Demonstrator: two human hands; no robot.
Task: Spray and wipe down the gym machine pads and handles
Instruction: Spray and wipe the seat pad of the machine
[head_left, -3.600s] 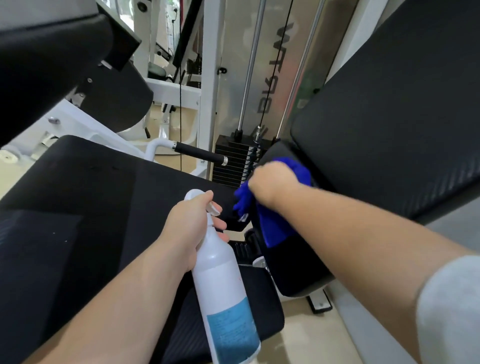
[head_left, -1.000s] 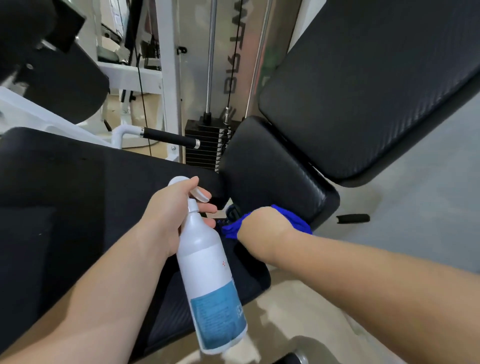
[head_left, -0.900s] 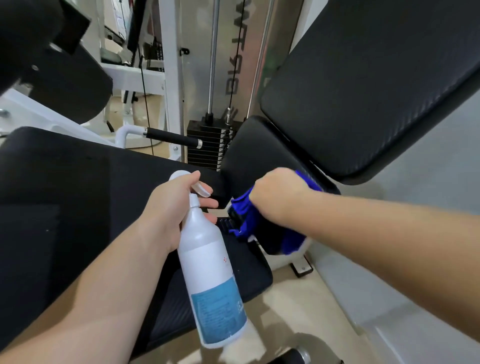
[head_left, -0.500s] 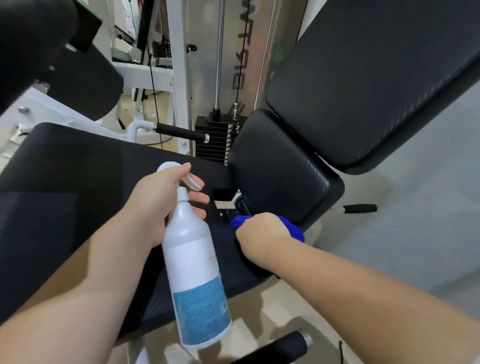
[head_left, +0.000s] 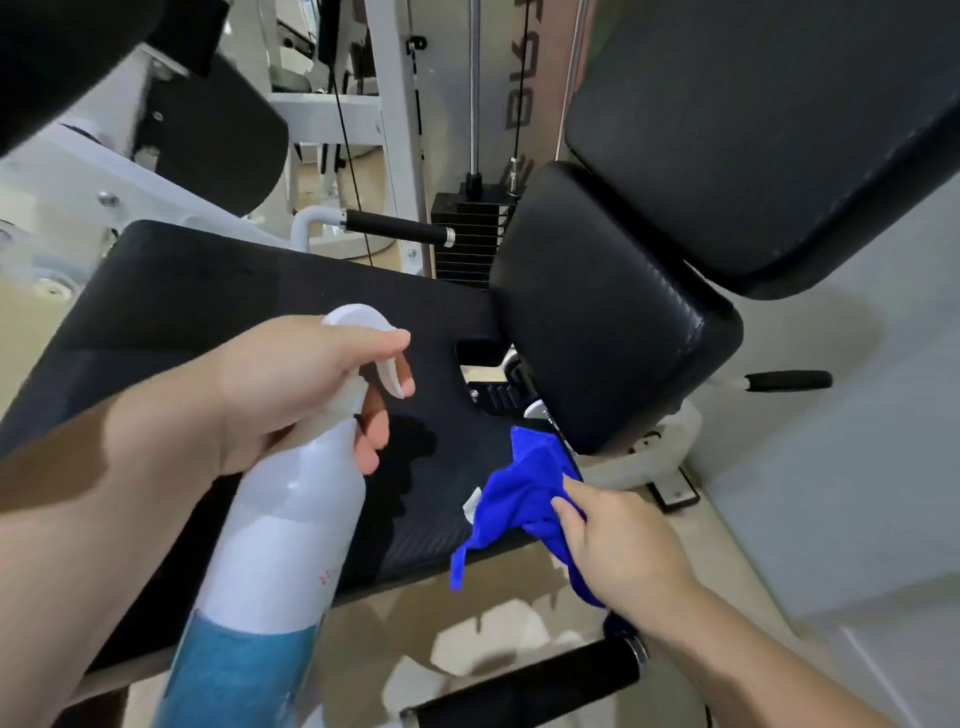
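fingers (head_left: 567, 512) have pulled blue cloth (head_left: 519, 493) to seat pad (head_left: 234, 280) edge.

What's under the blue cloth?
The blue cloth lies over a corner of the seat pad, one end hanging past the edge. The right hand grips it; pad surface beneath is hidden.

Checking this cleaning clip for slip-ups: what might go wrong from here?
The left hand has a finger on the trigger of the spray bottle, aimed toward the fittings between the pads: spray may land there. The right hand holds the blue cloth loosely bunched off the seat pad edge; it may drop.
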